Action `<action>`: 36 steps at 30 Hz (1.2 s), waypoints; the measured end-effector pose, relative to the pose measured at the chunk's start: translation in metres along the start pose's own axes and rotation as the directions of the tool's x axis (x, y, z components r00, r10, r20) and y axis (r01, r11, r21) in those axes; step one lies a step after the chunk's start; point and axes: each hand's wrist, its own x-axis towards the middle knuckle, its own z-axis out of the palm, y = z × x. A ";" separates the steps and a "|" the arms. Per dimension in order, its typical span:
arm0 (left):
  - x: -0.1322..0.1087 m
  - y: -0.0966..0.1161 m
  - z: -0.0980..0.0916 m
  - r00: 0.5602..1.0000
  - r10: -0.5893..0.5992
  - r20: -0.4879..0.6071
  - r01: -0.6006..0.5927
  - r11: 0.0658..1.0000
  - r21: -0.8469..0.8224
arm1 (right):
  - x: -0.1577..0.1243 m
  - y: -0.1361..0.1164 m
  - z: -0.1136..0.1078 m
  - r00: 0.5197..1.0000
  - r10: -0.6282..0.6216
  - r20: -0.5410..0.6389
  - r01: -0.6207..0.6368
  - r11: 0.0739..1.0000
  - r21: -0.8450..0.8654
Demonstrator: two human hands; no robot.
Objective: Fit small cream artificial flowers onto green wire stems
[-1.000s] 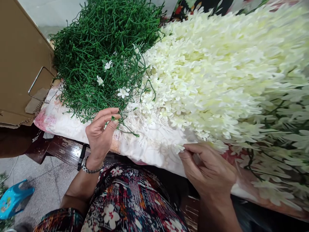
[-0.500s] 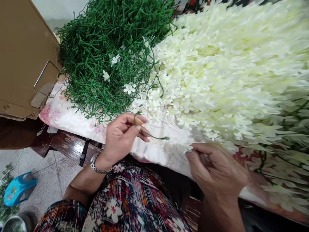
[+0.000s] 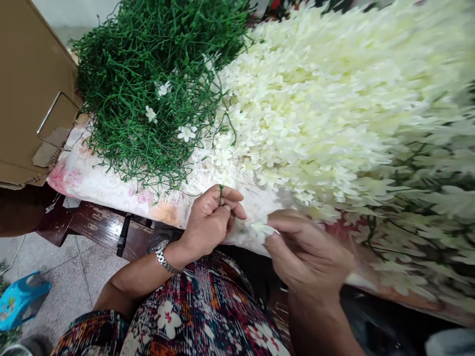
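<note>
My left hand (image 3: 210, 220) pinches a thin green plastic stem (image 3: 221, 194) between thumb and fingers; a silver watch is on that wrist. Just to its right, my right hand (image 3: 308, 247) grips a white artificial flower (image 3: 260, 228) by its edge, close to the left fingertips. The stem's lower end is hidden behind the flower and fingers, so I cannot tell whether the two are joined. Beyond my hands lies a large heap of white artificial flowers (image 3: 297, 133). Left of that heap is a tangled pile of green plastic stems (image 3: 148, 94), with a few white blossoms (image 3: 186, 132) on it.
Both piles rest on a padded floral cloth (image 3: 111, 190) over a dark wooden bench (image 3: 98, 225). A cardboard box (image 3: 33, 89) with a wire handle stands at the left. Below, on the tiled floor, is a blue plastic stool (image 3: 22, 301).
My right hand has brought the white flower leftward to the stem in my left hand. The hands are now nearly together. The whole view has shifted slightly.
</note>
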 end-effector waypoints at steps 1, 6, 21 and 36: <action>-0.002 0.000 0.000 1.000 -0.008 0.016 0.008 1.000 0.002 | 0.002 -0.002 0.003 1.000 0.008 0.027 -0.008 1.000 0.022; -0.007 -0.005 -0.004 0.999 -0.003 0.034 0.001 0.999 0.050 | 0.004 0.001 0.009 0.998 0.014 0.058 -0.016 0.999 0.033; -0.005 -0.008 0.003 0.953 0.288 -0.097 -0.239 0.906 0.349 | -0.010 -0.015 0.014 0.998 -0.046 0.037 0.043 0.996 0.075; -0.018 -0.003 -0.013 0.908 0.348 0.232 -0.402 0.575 0.712 | -0.011 -0.001 0.009 0.996 0.086 0.002 -0.086 0.996 0.010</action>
